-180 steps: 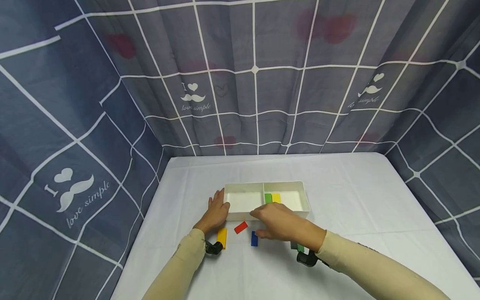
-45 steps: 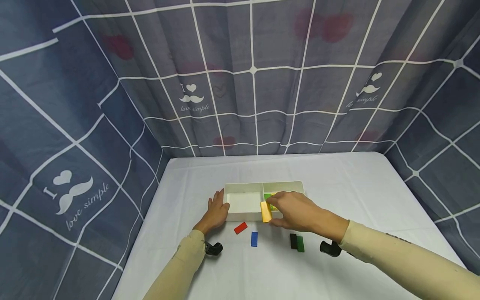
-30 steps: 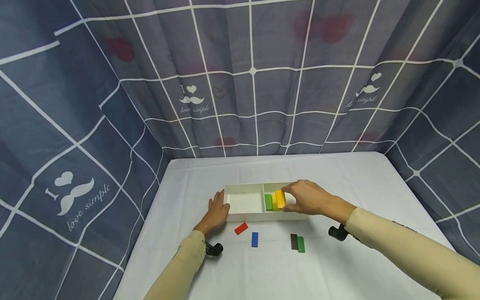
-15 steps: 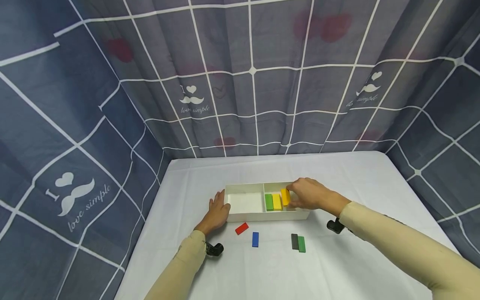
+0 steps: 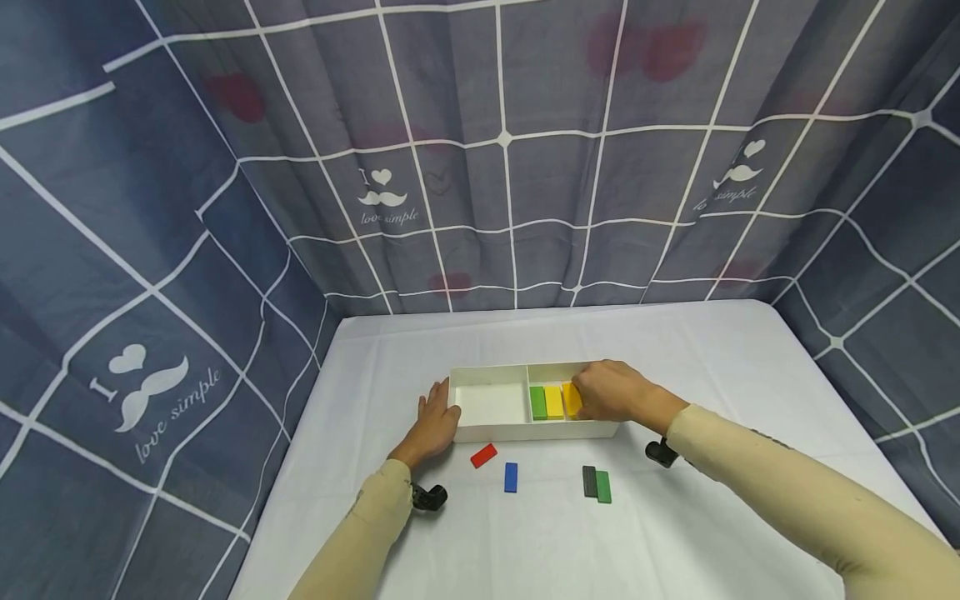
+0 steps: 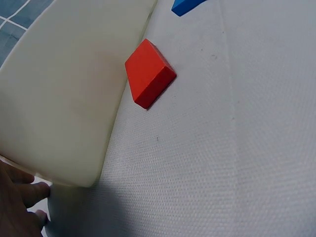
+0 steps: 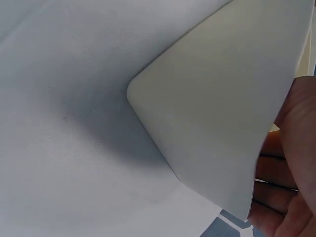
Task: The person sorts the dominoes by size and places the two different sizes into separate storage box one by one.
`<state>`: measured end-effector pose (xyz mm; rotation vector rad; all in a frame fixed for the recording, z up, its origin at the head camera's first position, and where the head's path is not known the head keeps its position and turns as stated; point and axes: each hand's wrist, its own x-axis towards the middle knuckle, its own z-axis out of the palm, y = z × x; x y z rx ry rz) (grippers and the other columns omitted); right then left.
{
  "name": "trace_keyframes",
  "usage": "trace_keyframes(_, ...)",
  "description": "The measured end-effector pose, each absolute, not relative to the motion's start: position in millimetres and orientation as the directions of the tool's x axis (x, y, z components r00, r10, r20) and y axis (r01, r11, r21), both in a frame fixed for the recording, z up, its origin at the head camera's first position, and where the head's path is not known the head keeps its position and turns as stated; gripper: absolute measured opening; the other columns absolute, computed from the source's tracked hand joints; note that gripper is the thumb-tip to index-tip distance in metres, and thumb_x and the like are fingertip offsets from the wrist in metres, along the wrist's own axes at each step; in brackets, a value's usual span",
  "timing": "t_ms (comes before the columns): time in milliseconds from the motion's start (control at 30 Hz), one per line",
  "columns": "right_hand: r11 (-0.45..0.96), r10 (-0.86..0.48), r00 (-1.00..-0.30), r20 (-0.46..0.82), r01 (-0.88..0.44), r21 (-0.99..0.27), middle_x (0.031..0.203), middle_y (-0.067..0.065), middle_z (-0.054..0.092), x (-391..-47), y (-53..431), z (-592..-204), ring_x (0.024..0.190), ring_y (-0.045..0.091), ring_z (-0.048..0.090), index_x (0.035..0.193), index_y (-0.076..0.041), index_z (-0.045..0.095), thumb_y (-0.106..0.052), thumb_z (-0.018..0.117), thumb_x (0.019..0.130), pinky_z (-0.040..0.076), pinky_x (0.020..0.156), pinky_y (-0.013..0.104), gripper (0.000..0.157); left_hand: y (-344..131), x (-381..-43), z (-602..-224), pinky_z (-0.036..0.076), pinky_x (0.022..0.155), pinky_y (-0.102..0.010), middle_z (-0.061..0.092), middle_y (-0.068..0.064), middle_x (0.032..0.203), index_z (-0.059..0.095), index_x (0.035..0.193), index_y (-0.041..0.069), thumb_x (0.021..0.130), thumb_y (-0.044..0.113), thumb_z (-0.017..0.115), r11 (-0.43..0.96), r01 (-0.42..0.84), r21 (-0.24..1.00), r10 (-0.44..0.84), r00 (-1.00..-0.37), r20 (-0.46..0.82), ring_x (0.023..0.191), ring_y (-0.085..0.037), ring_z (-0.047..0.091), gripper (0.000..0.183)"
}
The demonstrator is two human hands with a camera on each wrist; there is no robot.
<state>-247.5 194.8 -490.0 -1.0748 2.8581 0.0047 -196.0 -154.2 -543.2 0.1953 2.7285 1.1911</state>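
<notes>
Two hands [image 5: 437, 421] [image 5: 617, 392], one box [image 5: 491, 433], seven blocks [image 5: 553, 402], three inside

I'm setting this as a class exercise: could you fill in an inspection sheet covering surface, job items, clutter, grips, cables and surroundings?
Surface: white cloth, faint creases, small dark specks.
Job items: two-compartment box; its right side holds a light green block, yellow block and orange block. In front lie a red block, blue block, black block and dark green block.
Clutter: nothing seen.
Left grip: rests against the box's left end.
Right grip: at the orange block; whether it pinches it is hidden.
Cables: nothing seen.
Surroundings: dark checked curtain at left, back and right.
</notes>
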Motion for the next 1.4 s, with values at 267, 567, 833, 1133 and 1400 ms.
trace_keyframes(267, 0.757, -0.652, -0.753, -0.088, -0.653, -0.027, 0.065, -0.008, 0.053, -250, 194, -493, 0.060, 0.013, 0.046, 0.079, -0.018, 0.066, -0.036, 0.092, 0.085, 0.041, 0.056, 0.029, 0.032, -154, -196, -545, -0.004, 0.133, -0.071, 0.029, -0.027, 0.177, 0.021, 0.171, -0.006, 0.106, 0.013, 0.034, 0.678, 0.058, 0.733, 0.180, -0.980, -0.089, 0.169, -0.049, 0.008, 0.069)
trace_keyframes(567, 0.734, -0.679, -0.732, -0.059, -0.679, -0.028, 0.064, -0.009, 0.053, -251, 192, -499, 0.062, 0.012, 0.046, 0.074, -0.018, 0.064, -0.034, 0.093, 0.085, 0.046, 0.060, 0.030, 0.035, -154, -196, -545, -0.004, 0.134, -0.069, 0.029, -0.026, 0.178, 0.020, 0.171, -0.005, 0.106, 0.013, 0.034, 0.684, 0.056, 0.727, 0.179, -0.979, -0.093, 0.169, -0.048, 0.008, 0.069)
trace_keyframes(833, 0.730, -0.683, -0.726, -0.086, -0.682, -0.044, 0.067, -0.009, 0.058, -253, 192, -500, 0.065, 0.012, 0.049, 0.079, -0.016, 0.069, -0.034, 0.094, 0.086, 0.051, 0.065, 0.031, 0.031, -154, -195, -543, -0.005, 0.135, -0.067, 0.026, -0.026, 0.178, 0.018, 0.171, -0.006, 0.107, 0.014, 0.034, 0.685, 0.043, 0.728, 0.174, -0.979, -0.105, 0.170, -0.047, 0.007, 0.069)
trace_keyframes(1133, 0.713, -0.701, -0.706, -0.097, -0.694, -0.103, 0.073, -0.004, 0.064, -255, 194, -484, 0.063, 0.012, 0.053, 0.096, -0.008, 0.076, -0.033, 0.090, 0.088, 0.052, 0.062, 0.032, 0.029, -153, -199, -544, -0.004, 0.134, -0.069, 0.028, -0.026, 0.178, 0.020, 0.171, -0.006, 0.106, 0.014, 0.033, 0.692, 0.046, 0.721, 0.170, -0.980, -0.100, 0.170, -0.048, 0.008, 0.070)
trace_keyframes(1400, 0.717, -0.667, -0.744, 0.035, -0.655, -0.239, 0.120, 0.014, 0.082, -253, 206, -464, 0.110, 0.032, 0.079, 0.126, 0.000, 0.079, -0.031, 0.080, 0.100, 0.063, 0.099, 0.052, 0.040, -153, -196, -541, -0.003, 0.134, -0.070, 0.030, -0.027, 0.177, 0.021, 0.171, -0.006, 0.106, 0.013, 0.034, 0.689, 0.049, 0.723, 0.170, -0.981, -0.095, 0.169, -0.049, 0.010, 0.069)
